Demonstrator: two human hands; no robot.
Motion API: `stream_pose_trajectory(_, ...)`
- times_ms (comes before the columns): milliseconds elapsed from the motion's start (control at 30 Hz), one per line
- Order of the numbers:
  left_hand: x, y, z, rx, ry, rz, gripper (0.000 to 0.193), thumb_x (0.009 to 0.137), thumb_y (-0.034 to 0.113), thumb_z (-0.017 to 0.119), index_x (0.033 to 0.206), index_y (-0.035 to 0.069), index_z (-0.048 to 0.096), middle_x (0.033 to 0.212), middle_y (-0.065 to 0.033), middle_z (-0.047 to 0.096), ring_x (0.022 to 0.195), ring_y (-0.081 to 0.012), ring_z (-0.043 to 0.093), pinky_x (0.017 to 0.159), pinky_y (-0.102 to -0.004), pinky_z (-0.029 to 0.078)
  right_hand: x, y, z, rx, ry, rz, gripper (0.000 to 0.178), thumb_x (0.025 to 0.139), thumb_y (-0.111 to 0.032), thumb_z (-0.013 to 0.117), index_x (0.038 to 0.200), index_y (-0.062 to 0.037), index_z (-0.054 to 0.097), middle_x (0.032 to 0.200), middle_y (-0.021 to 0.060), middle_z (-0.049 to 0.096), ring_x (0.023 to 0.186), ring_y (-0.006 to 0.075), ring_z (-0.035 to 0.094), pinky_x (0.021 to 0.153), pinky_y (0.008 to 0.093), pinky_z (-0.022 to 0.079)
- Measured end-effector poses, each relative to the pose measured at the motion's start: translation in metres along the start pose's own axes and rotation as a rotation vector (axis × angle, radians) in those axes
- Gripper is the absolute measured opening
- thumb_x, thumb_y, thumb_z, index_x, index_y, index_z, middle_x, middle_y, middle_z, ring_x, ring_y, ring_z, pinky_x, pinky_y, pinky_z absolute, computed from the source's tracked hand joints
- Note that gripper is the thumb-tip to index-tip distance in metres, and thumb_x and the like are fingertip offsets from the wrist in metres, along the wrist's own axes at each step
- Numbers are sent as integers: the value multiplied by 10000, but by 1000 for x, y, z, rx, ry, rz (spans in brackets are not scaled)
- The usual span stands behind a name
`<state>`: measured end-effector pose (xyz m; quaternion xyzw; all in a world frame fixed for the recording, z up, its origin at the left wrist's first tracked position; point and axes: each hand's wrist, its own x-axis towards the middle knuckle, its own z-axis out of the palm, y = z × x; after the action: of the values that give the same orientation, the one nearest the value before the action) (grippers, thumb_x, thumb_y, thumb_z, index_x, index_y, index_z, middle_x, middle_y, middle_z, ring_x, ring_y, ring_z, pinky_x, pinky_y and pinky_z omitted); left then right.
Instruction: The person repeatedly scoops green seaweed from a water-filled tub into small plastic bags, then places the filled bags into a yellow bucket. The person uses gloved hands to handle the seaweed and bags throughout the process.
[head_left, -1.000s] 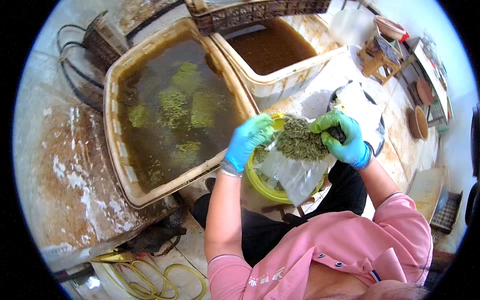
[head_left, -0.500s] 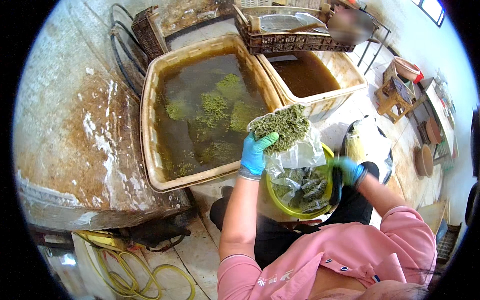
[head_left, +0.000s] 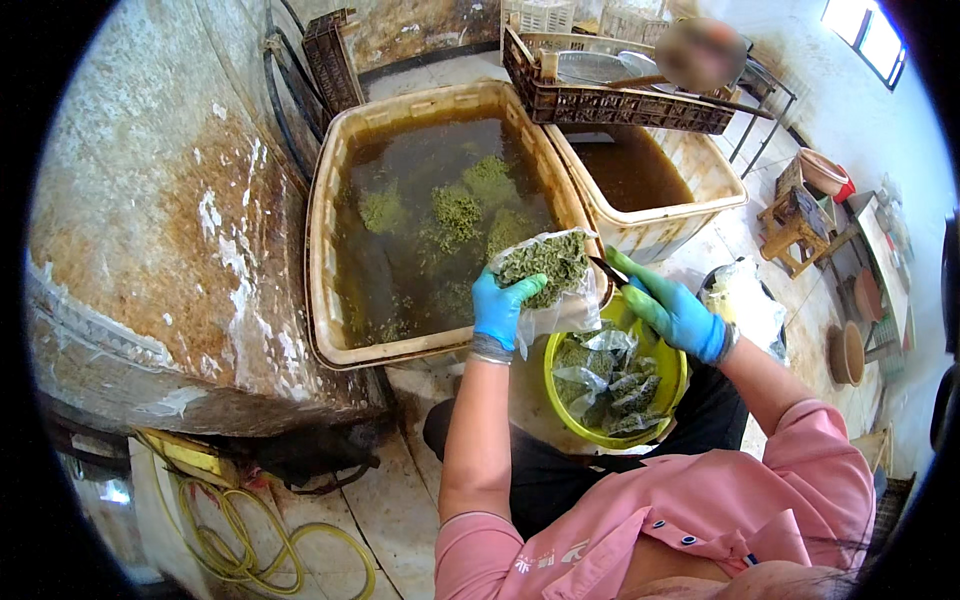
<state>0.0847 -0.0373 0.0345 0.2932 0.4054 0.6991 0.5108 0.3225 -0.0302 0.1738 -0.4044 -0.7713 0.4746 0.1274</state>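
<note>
My left hand, in a blue glove stained green, grips a clear plastic bag packed with green, crumbly plant-like matter. Its thumb lies across the front of the bag. In my right hand, gloved the same way, is a dark, narrow knife, its tip close to the bag's right side. I cannot tell whether the tip touches the plastic. Below both hands a yellow-green basin holds several similar bags. Left of the held bag, green clumps float in murky water inside a large cream tub.
A second cream tub with brown water adjoins the first, a brown crate resting across its back. Right of the basin stands a dark container with whitish plastic. A wooden stool is farther right; a yellow hose coils at lower left.
My right hand has risen from beside the basin to the bag's right side, bringing the knife up. The bag in my left hand has lowered and moved slightly left.
</note>
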Motion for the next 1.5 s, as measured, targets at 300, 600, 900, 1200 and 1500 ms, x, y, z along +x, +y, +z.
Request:
stream_pose_trajectory(300, -5, 7, 3, -25, -42, -31, 368, 718, -103, 690, 1070, -35, 605, 1009, -98, 666, 876, -175, 642, 809, -309, 531, 63, -2, 27, -517, 195, -371, 428, 816, -139, 568, 1231, -54, 510, 901, 207, 642, 796, 394, 625, 679, 445, 510)
stream_pose_trajectory(600, -13, 14, 12, 101, -100, -65, 386, 724, -102, 684, 1095, -20, 619, 1028, -98, 674, 910, -173, 638, 836, -314, 515, 90, -18, 29, -1003, 57, -282, 295, 872, -360, 551, 923, -71, 576, 830, 156, 647, 753, 361, 644, 625, 466, 514)
stream_pose_trajectory(900, -21, 7, 10, 59, -97, 32, 377, 705, -94, 678, 1070, -33, 610, 1000, -94, 672, 888, -172, 638, 818, -309, 515, 93, -1, -1, -1017, -57, -282, 236, 835, -290, 548, 861, -59, 587, 788, 174, 631, 718, 380, 618, 656, 473, 495)
stream_pose_trajectory(1200, 0, 7, -4, 65, -53, 31, 346, 706, -67, 718, 1035, -32, 616, 961, -93, 678, 840, -160, 642, 772, -299, 529, 63, 36, -59, -854, 158, -143, 230, 809, -297, 619, 805, -68, 633, 736, 176, 631, 686, 369, 618, 630, 428, 499)
stream_pose_trajectory(1500, -2, 22, 13, 186, -250, 34, 398, 675, -38, 738, 1056, -39, 623, 985, -97, 678, 866, -153, 637, 798, -310, 525, 126, -25, -21, -712, -154, -254, 248, 737, -292, 668, 841, -67, 687, 789, 177, 643, 718, 336, 619, 679, 410, 497)
